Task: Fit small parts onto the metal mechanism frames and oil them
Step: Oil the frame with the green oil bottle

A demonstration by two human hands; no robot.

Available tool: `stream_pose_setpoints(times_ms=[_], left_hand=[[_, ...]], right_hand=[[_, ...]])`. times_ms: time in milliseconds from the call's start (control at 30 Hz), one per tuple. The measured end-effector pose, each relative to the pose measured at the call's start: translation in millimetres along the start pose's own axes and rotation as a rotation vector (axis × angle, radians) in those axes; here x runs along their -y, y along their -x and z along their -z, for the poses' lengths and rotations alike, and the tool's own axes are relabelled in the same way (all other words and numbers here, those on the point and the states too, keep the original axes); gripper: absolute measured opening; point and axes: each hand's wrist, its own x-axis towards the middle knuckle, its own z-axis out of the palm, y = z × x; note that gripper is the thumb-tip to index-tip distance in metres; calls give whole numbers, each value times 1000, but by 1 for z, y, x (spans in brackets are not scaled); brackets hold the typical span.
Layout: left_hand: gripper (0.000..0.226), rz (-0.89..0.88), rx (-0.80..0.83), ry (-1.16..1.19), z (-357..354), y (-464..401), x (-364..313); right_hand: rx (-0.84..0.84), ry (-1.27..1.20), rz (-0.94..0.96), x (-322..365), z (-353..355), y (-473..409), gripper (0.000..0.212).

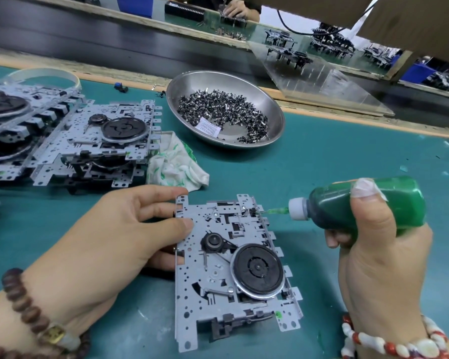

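Note:
A metal mechanism frame (226, 275) with a black flywheel and a belt lies flat on the green mat in front of me. My left hand (109, 237) grips its left edge, thumb on top and fingers at the rim. My right hand (379, 252) holds a green oil bottle (389, 203) lying sideways. Its thin green nozzle touches the frame's upper right corner, near a small part there. A steel bowl (275, 110) behind holds several small dark metal parts and a white label.
Stacked mechanism frames (96, 141) lie at the left, with a stained white cloth (171, 161) beside them. A clear acrylic sheet (322, 81) leans at the back right. Across the conveyor, another person's hand (236, 9) works on parts.

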Motion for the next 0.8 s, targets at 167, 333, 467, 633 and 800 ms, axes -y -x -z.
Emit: stream_pose_setpoints(times_ms=[167, 333, 467, 633, 800], left_hand=[[29, -11, -1, 5, -3, 2, -2], [34, -56, -3, -70, -7, 5, 1], [35, -64, 5, -94, -6, 4, 2], [35, -88, 18, -119, -5, 5, 2], [35, -105, 39, -129, -4, 4, 3]], right_hand=[[-84, -70, -70, 2, 4, -3, 23], [6, -255, -356, 4, 1, -3, 37], [103, -215, -410, 8, -14, 8, 26], [62, -85, -341, 5, -19, 13, 34], [189, -62, -272, 8, -25, 19, 36]])
